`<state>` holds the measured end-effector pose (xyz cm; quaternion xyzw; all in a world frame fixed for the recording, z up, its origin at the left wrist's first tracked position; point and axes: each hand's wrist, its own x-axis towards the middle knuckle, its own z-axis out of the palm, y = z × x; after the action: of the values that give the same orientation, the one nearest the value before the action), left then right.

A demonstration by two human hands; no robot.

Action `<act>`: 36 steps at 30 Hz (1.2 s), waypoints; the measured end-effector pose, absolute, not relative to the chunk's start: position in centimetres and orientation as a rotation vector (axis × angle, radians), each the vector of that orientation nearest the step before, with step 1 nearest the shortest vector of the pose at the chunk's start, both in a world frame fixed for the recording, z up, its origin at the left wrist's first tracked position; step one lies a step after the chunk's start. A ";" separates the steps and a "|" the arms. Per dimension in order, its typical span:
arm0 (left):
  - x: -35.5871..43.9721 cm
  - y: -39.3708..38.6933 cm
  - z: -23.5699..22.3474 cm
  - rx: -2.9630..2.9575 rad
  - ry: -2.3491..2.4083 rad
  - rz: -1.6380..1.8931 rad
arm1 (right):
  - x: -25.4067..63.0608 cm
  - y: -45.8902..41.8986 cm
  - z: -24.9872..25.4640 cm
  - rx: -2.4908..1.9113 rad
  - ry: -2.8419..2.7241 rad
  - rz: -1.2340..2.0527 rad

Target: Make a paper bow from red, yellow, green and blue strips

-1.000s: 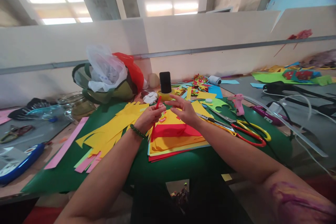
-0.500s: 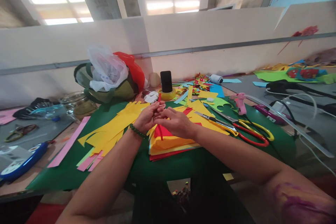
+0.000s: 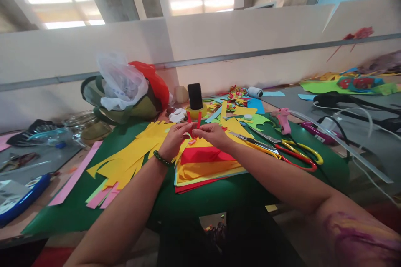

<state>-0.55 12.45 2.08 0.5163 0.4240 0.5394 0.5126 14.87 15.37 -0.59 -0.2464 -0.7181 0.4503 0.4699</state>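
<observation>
My left hand (image 3: 176, 138), with a green bead bracelet at its wrist, pinches a narrow red strip (image 3: 189, 117) between its fingertips. Close beside it, my right hand (image 3: 215, 135) is closed on the red strip too. Two ends of red stick up above the fingers, a small gap apart; the lower part is mostly hidden, so I cannot tell whether it is one bent strip. Under the hands lies a stack of yellow and red sheets (image 3: 200, 174) with small pink and red scraps on top.
Yellow cut pieces (image 3: 125, 156) spread on the green surface to the left. Scissors with red and yellow handles (image 3: 297, 158), a utility knife (image 3: 255, 144) and a pink glue gun (image 3: 282, 122) lie to the right. A phone (image 3: 195, 96) stands upright behind the hands.
My right hand, open and raised a second ago, came in to my left and closed on the red strip. The single upright red end has become two side by side.
</observation>
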 end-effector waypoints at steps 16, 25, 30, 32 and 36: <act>-0.1 12.1 2.2 1.450 1.034 1.182 | 15.3 15.6 -0.5 -0.751 -1.908 1.043; -0.7 12.2 2.2 1.643 1.085 1.073 | 16.5 16.7 0.8 -0.624 -1.584 1.026; -0.7 12.4 1.6 1.703 1.026 0.964 | 16.3 16.6 0.5 -0.586 -1.488 1.135; -0.8 12.6 1.4 1.705 1.019 0.947 | 16.4 16.6 0.6 -0.600 -1.479 1.116; -0.9 12.6 1.3 1.699 1.023 0.934 | 16.5 16.6 0.6 -0.595 -1.490 1.108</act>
<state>-0.95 12.63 1.25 0.6893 0.4150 0.3791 0.4571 16.46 16.60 0.63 -0.2527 -0.6325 0.4703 0.5611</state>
